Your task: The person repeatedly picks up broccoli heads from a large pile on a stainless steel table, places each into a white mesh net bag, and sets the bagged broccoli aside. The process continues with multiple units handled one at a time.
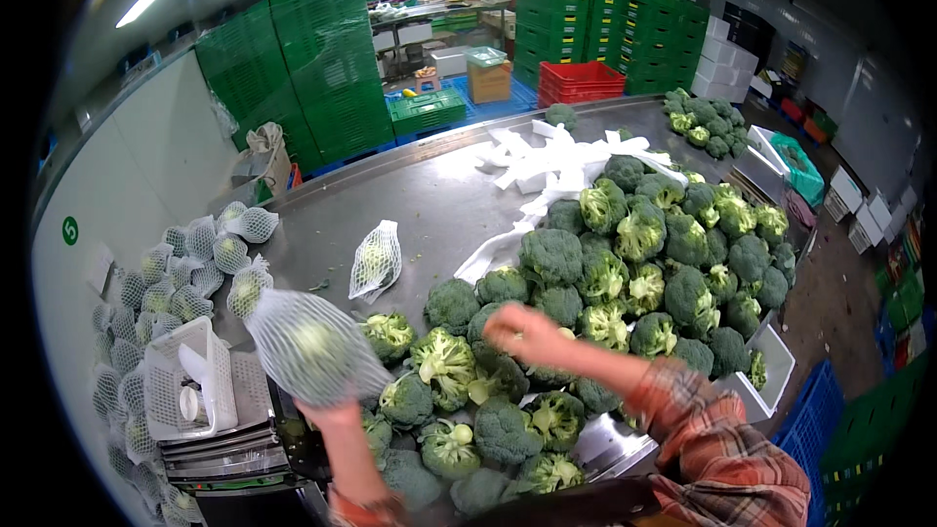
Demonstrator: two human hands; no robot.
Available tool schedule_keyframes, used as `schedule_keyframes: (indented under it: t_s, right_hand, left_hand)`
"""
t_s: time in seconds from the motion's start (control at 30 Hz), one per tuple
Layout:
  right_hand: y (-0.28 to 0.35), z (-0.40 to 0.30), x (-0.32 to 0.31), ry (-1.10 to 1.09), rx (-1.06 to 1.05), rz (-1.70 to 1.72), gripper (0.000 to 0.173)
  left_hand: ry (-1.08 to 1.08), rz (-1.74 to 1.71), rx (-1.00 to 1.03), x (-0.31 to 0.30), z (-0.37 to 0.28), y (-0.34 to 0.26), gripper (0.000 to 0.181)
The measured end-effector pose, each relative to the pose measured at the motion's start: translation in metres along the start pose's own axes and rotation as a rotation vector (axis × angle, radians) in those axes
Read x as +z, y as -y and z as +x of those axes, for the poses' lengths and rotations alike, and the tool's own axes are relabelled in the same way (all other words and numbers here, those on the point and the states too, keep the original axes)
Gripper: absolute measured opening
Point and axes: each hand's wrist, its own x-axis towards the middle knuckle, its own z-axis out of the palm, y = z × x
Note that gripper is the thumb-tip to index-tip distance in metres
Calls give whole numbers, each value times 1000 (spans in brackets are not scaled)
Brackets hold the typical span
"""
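My left hand [333, 410] grips the lower end of a white foam-net sleeve [311, 344] with a broccoli head inside, held above the left part of the metal table [315, 234]. Over the broccoli pile [553, 256], my right hand [516, 329] hangs with its fingers curled; it is blurred, and whether it holds anything cannot be told. One netted broccoli head [376, 261] lies alone on the table. Loose white foam-net sleeves [556, 161] lie heaped behind the pile.
Netted broccoli heads [157, 293] are piled along the left wall. A white plastic basket [219, 395] stands beside my left forearm on a dark machine. At the far right corner lies another broccoli heap [706, 121]. Red crates [582, 80] and green crate stacks [553, 7] stand beyond the table.
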Motion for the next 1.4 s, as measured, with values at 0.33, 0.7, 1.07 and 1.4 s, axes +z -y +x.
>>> schedule_keyframes:
  t_s: [0.33, 0.7, 1.07, 1.4]
  right_hand:
    - [-225, 168, -102, 439, 328, -700, 54]
    - [30, 68, -44, 648, -626, -357, 23]
    - [92, -93, -18, -146, -71, 194, 16]
    - [66, -127, -27, -318, 144, 72, 15]
  left_hand:
    - [68, 278, 72, 23, 29, -4, 51]
    - [939, 2162, 653, 59, -57, 95, 55]
    - [438, 721, -602, 33, -119, 105, 8]
    - [150, 630, -492, 4, -139, 174, 19]
